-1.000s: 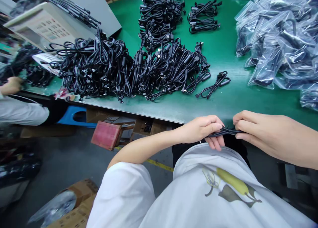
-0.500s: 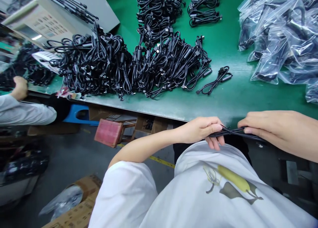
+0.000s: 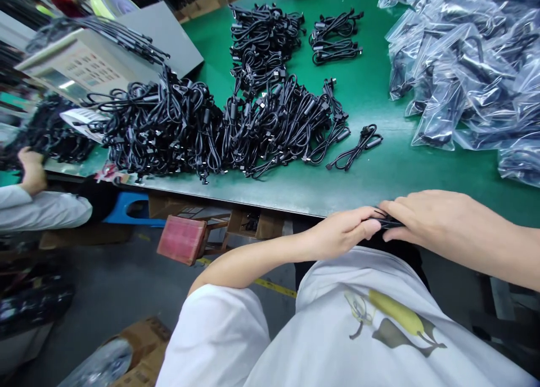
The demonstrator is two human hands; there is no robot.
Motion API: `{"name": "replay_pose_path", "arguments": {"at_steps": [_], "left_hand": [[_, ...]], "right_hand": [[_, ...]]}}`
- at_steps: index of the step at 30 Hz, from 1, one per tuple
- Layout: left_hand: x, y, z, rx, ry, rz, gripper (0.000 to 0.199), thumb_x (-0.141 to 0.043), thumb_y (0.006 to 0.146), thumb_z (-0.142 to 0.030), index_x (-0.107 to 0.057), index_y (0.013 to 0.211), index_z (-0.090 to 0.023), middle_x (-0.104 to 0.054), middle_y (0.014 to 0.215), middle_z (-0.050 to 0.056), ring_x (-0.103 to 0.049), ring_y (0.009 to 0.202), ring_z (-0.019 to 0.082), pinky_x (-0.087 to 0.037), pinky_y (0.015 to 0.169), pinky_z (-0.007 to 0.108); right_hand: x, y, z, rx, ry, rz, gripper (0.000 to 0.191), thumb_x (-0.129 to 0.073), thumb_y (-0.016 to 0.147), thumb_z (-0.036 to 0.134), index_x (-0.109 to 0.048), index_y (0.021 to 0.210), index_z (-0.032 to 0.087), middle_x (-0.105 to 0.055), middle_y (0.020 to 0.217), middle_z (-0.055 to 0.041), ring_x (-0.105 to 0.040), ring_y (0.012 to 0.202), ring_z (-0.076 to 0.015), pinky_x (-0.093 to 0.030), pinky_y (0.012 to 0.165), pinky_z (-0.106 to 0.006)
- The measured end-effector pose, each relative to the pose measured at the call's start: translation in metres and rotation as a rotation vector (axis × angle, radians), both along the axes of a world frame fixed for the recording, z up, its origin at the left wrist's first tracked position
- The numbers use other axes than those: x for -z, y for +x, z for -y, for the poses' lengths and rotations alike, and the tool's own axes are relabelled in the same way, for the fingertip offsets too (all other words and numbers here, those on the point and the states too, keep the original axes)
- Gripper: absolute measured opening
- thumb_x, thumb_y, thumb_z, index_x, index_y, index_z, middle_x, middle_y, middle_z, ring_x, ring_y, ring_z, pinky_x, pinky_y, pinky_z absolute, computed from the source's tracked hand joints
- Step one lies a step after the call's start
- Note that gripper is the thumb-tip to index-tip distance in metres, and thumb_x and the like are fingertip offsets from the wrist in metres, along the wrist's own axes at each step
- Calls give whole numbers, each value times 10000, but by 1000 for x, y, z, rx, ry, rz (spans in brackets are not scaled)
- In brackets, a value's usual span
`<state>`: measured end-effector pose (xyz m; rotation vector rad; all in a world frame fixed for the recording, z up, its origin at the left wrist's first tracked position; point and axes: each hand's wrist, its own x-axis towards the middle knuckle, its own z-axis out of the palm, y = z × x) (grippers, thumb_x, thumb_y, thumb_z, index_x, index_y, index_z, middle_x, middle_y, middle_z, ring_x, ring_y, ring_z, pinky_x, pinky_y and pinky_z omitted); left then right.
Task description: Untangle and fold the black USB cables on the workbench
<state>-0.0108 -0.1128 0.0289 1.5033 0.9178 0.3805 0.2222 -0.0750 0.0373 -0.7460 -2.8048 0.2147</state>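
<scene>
Both my hands meet at the table's front edge around a folded black cable (image 3: 388,223). My left hand (image 3: 348,229) pinches it between thumb and fingers. Coming in from the other side, my right hand (image 3: 426,218) closes over the cable's right part and hides most of it. One tied black cable (image 3: 358,146) lies alone on the green table (image 3: 405,176), just beyond my hands. Farther left, a big heap of bundled black cables (image 3: 278,122) spreads along the table.
Clear plastic bags (image 3: 455,89) with cables inside pile up at the right. Two cable bundles (image 3: 337,35) lie at the back. A beige machine (image 3: 90,61) stands at the left, near another person's hand (image 3: 32,170). Below are a red stool (image 3: 182,239) and a cardboard box (image 3: 143,342).
My right hand has moved left along the cable until it meets my left hand. Less of the cable shows now. The camera view has tilted slightly upward.
</scene>
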Motion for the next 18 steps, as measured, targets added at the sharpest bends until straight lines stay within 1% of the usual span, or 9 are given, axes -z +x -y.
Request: {"name": "replay_pose_path", "arguments": {"at_steps": [2,4,5,7,9,12,15,18], "left_hand": [[0,1,1,-12,19,-77,337,-487,1006,-452,-552,1185,-174,-685,1168,110,-646,1072,226,-496,943,358],[2,2,1,-25,26,-146,381,-588,952,-494,-517,1164,-186,-689,1207,124,-661,1099,260,-516,907,371],[3,2,1,-20,34,-180,390,-605,940,-516,-509,1133,-191,-699,1177,118,-672,1075,264,-523,873,364],[5,2,0,24,69,-282,353,-568,959,-542,-510,1037,-202,-716,1065,84,-692,986,252,-519,807,340],[5,2,-2,95,150,-419,340,-484,1003,-544,-507,951,-208,-707,935,50,-698,879,233,-493,741,314],[2,-1,-2,192,295,-571,370,-385,1039,-547,-510,944,-213,-678,816,23,-694,776,218,-435,656,285],[1,-2,0,224,399,-595,411,-314,1053,-560,-521,987,-211,-671,779,15,-694,746,206,-392,612,268],[1,-2,2,245,424,-594,433,-278,1059,-557,-526,1025,-204,-666,767,15,-681,718,196,-378,595,261]], "right_hand": [[4,-7,2,-56,136,62,271,-525,1012,400,-670,1038,173,-593,655,-9,-572,540,-200,-346,554,-335],[8,-14,5,-75,298,113,135,-553,969,232,-662,997,158,-533,638,5,-525,508,-193,-305,547,-336],[9,-17,7,-73,366,127,109,-548,940,155,-656,931,159,-509,629,6,-504,502,-190,-294,547,-336],[12,-21,11,-79,466,144,186,-529,883,49,-610,774,176,-487,624,-4,-480,510,-186,-283,552,-337],[14,-21,13,-103,496,148,244,-525,856,25,-554,686,197,-484,629,-16,-476,534,-192,-282,557,-339],[13,-16,13,-135,496,142,251,-525,847,32,-538,667,207,-482,645,-26,-467,562,-202,-272,553,-341],[7,-10,12,-126,539,183,268,-518,851,21,-539,662,210,-464,639,-29,-444,565,-208,-269,552,-343],[1,-6,13,-106,558,216,306,-494,864,12,-532,639,215,-453,627,-32,-425,558,-211,-293,572,-346]]}}
